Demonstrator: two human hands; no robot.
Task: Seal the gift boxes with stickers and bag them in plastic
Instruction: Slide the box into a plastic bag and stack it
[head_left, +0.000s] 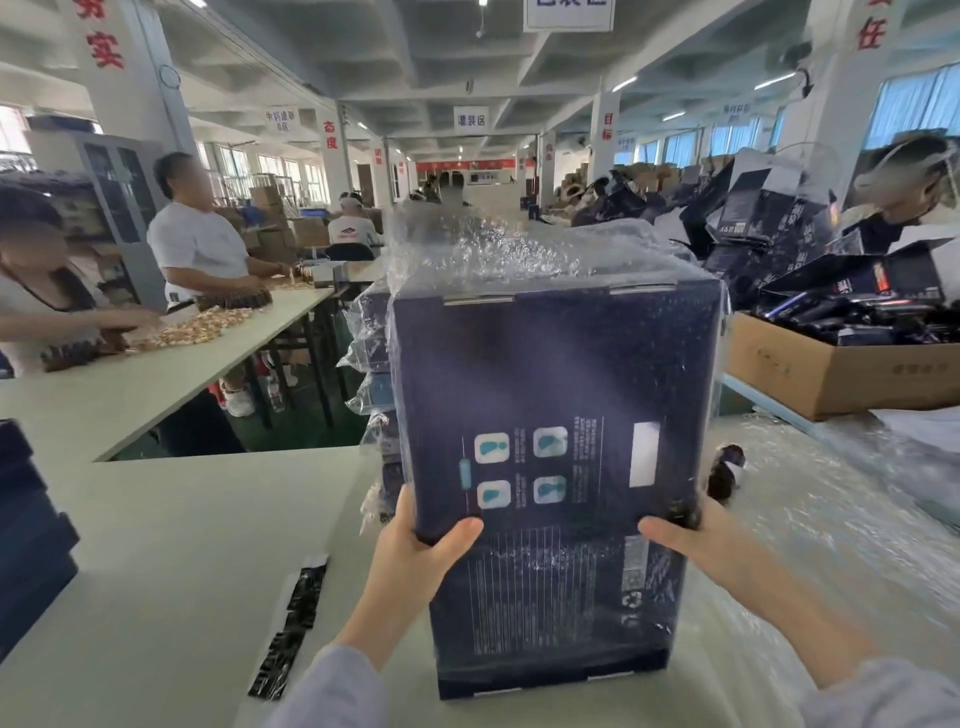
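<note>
Navy gift box (556, 395), clasped between left fingers (457, 535) and right fingers (670, 532), sits inside plastic bag (493, 249); bagging step, likely next closing the mouth beyond them.

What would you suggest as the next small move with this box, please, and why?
Probably carry the box onto the stack of bagged boxes behind it: the left hand and right hand grip its sides, and the bag already seems to cover it.
</note>
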